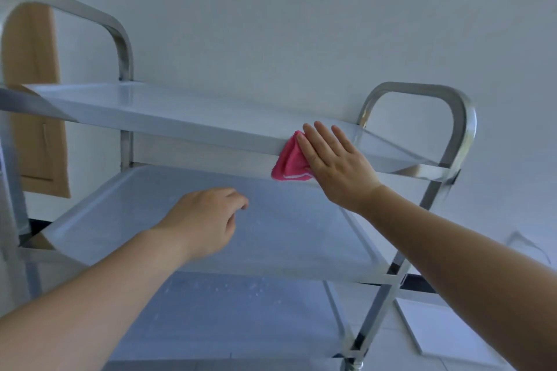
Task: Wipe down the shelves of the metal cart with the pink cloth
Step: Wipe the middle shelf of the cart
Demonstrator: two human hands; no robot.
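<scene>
So closest to the camera is the left forearm, coming in low from the bottom corner. The left hand (205,220) hangs over the cart's middle shelf (289,238), palm down, fingers loosely curled with nothing in them. Can't really tell if the fingertips touch the shelf surface or just hover above it.

The right arm stretches out higher, toward the cart's top shelf (168,111). The right hand (334,159) is flat, fingers straight and a little spread, pressing the pink cloth (291,159) against the front edge of that top shelf, near the cart's right handle (422,90). The cloth is bunched up and sticks out to the left of the palm, hanging down over the rim.

Counting stuff: one metal cart (388,289), three shelves on it (top, middle, bottom shelf (241,310)), two looped handles, the left handle (75,12) being the other one, and one cloth. The bottom shelf has some whitish specks on it. A plain white wall (301,24) is behind the cart.
</scene>
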